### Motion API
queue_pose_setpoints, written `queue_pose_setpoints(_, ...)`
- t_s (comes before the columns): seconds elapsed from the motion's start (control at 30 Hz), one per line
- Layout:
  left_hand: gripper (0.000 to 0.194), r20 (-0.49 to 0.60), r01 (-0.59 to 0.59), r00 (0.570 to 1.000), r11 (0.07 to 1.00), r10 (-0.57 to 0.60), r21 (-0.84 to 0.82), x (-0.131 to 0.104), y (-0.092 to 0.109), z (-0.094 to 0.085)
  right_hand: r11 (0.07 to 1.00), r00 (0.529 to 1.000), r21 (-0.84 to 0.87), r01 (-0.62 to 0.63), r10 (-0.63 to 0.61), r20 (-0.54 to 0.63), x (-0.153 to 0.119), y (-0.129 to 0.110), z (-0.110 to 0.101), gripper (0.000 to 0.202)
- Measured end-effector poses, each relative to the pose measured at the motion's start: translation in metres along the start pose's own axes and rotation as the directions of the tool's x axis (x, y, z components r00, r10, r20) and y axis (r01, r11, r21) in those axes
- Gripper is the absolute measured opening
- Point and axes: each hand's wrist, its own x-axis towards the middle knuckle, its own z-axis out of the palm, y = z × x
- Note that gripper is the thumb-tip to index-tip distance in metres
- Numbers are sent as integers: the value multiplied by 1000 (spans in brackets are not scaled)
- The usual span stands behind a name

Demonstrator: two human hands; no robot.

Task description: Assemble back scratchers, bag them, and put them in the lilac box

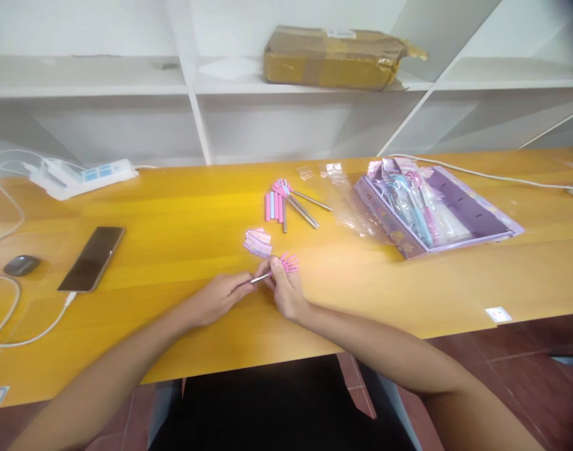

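the left hand (230, 291) was closed in a narrow grip on a thin metal rod (259, 279), and the right hand (286, 293) was closed around the base of a pink finger-shaped piece (290, 263) at the other end of this rod. both were in front of the body, just above the near part of the table (173, 219). for a good hold, i think the rod needed to be kept in one straight line with the base, and the force put close to the joint, because the thin pink fingers could bend under pressure. a slow and even movement was probably safer than a strong one. the joint was partly hidden by the right fingers, so i could not tell how firmly it sat. small printed cards (258, 243) lay just beyond the hands, with short coloured tubes (273, 207) and other metal rods (302, 212) farther away.
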Motion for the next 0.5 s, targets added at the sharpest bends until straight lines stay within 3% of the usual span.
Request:
queue_pose_setpoints(0.1,37,-12,24,1000,999,-23,39,-3,7,3,997,997,-51,56,-58,-49,0,-8,-7,72)
queue_pose_setpoints(0.27,38,-12,-14,1000,998,14,65,-5,16,8,990,995,-108,91,-94,-23,-10,-16,-12,71)
queue_pose_setpoints(0.33,38,-14,-15,1000,995,16,94,-6,16,9,989,988,-102,105,-116,-107,-8,-19,-17,68)
queue_pose_setpoints(0.43,38,-43,21,999,984,-13,177,-8,7,3,978,915,-75,197,-210,-344,11,-38,-51,61)
queue_pose_setpoints(0.5,38,-56,45,998,968,-32,248,-10,0,-5,960,844,-55,275,-269,-464,31,-67,-97,59)
